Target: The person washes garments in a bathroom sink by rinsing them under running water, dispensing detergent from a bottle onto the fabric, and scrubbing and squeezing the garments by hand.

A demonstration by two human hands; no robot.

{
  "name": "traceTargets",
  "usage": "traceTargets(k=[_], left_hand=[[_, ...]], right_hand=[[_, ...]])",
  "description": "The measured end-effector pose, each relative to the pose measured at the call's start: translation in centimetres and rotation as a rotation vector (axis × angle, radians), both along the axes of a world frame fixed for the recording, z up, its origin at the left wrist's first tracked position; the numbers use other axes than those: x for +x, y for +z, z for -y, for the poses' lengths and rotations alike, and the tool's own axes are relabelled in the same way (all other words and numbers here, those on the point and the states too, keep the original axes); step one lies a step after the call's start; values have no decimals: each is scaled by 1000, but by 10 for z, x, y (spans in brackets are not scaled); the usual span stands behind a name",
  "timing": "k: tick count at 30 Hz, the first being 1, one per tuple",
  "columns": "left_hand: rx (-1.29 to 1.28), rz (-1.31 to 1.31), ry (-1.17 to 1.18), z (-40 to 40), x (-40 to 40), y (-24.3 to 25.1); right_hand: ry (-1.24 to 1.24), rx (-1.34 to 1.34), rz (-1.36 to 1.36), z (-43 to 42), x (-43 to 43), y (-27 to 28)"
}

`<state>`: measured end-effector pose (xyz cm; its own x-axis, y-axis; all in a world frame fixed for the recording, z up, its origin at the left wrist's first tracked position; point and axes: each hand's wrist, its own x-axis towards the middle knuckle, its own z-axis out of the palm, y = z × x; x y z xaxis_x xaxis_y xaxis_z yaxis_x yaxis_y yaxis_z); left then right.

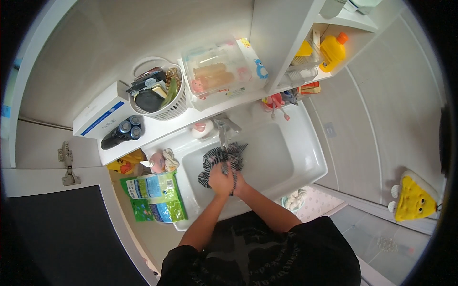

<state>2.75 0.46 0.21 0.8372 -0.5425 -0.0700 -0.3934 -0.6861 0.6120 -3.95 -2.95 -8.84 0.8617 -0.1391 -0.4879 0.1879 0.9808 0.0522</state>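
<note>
Both of my hands are together over the left part of a white washbasin (272,146). They grip a black-and-white striped cloth (213,157), bunched up under the chrome faucet (222,134). My left hand (221,178) lies across the cloth, its fingers curled over the fabric. Close against it on the right, my right hand (239,183) holds a gathered strip of the same cloth. Part of the right hand's fingers is hidden behind the left hand and the folds. Whether water is running from the spout is hard to tell.
Behind the faucet, a shelf holds an electric shaver (121,132), a white basket (175,107) and a clear plastic box (214,71). Left of the basin lie a green plastic packet (157,198) and a pink pump bottle (156,162). A red cup with toothbrushes (273,102) stands at the back right.
</note>
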Motion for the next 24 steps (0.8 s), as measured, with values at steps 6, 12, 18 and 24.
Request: traceTargets(k=[6, 12, 18, 24], left_hand=[[164, -127, -34, 8, 14, -4], [-67, 70, -286, -3, -44, 10], [98, -272, 113, 18, 4, -18], [-190, -834, 81, 29, -2, -77]], right_hand=[[173, -300, -329, 16, -2, 19], [-157, 53, 30, 21, -18, 23], [298, -431, -504, 29, -16, 43], [247, -936, -822, 46, -54, 6]])
